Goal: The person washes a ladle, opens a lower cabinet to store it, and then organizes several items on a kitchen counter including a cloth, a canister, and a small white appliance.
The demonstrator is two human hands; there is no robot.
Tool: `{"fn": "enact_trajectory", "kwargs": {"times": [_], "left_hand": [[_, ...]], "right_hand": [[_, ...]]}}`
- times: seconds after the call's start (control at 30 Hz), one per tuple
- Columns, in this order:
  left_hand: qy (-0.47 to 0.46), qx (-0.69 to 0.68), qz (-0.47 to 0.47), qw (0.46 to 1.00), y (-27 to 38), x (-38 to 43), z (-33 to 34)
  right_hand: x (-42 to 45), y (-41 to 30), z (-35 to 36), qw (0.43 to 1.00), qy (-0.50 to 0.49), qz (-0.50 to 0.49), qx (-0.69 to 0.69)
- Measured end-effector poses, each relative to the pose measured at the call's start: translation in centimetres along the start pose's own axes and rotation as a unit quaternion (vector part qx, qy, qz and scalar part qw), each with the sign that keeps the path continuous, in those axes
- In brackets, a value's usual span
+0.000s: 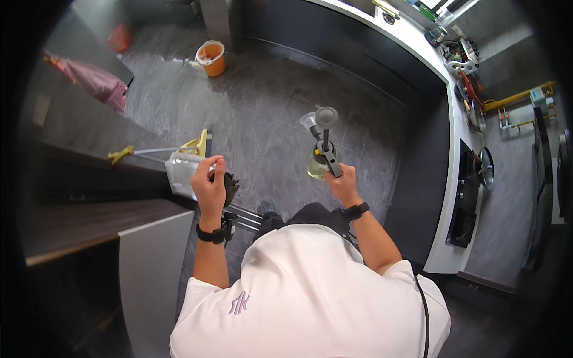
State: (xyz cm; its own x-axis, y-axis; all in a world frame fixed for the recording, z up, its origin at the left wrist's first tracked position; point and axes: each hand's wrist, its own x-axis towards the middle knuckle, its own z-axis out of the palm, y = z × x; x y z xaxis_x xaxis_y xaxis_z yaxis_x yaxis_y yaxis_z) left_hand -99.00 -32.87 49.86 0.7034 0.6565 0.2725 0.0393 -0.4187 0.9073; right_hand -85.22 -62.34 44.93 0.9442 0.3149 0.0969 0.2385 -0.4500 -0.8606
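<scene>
My right hand (344, 184) grips the grey handle of a pump pressure sprayer (323, 154), whose clear bottle shows pale yellow-green liquid. A round grey pump knob stands at its top, with a clear cup-like piece beside it. My left hand (210, 185) is raised at the left, closed on a dark, crumpled item (230, 188), perhaps a cloth or bag. Behind that hand lies a whitish translucent container or bag (181, 174), next to a yellow broom or squeegee head (202, 144).
An orange bucket (214, 65) stands on the grey tiled floor, with a red item (119, 39) farther left. A pinkish cloth (96, 83) hangs at the left. Along the right runs a white counter (452, 112) with a black cooktop (461, 215). A grey panel (154, 268) is at lower left.
</scene>
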Motion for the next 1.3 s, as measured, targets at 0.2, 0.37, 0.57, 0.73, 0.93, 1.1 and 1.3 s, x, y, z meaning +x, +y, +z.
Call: {"fn": "enact_trajectory", "kwargs": {"times": [0.2, 0.37, 0.57, 0.73, 0.93, 1.1, 1.3], "left_hand": [[-0.033, -0.002, -0.054, 0.998, -0.9, 5.7, 3.9], [-0.060, 0.004, -0.022, 0.998, 0.5, 10.7, 10.9], [-0.094, 0.044, 0.016, 0.994, 3.4, 19.8, 21.8], [-0.140, 0.020, 0.070, 0.987, 8.6, 25.3, 31.9], [-0.176, -0.003, 0.089, 0.980, 9.5, 31.4, 41.9], [-0.197, 0.002, 0.068, 0.978, 8.0, 37.2, 49.5], [-0.199, -0.059, 0.084, 0.975, 6.8, 45.5, 61.4]], "right_hand": [[7.0, 1.3, -2.3, 0.996, 0.080, 0.005, 0.041], [13.3, 4.3, -4.2, 0.991, 0.111, 0.023, 0.071], [23.5, 8.2, -7.4, 0.985, 0.146, 0.032, 0.089], [30.1, 9.9, -11.7, 0.976, 0.160, 0.052, 0.140], [38.5, 14.4, -17.0, 0.966, 0.215, 0.048, 0.132], [46.5, 16.4, -22.1, 0.950, 0.253, 0.047, 0.174], [56.6, 18.7, -28.0, 0.936, 0.278, 0.064, 0.206]]}}
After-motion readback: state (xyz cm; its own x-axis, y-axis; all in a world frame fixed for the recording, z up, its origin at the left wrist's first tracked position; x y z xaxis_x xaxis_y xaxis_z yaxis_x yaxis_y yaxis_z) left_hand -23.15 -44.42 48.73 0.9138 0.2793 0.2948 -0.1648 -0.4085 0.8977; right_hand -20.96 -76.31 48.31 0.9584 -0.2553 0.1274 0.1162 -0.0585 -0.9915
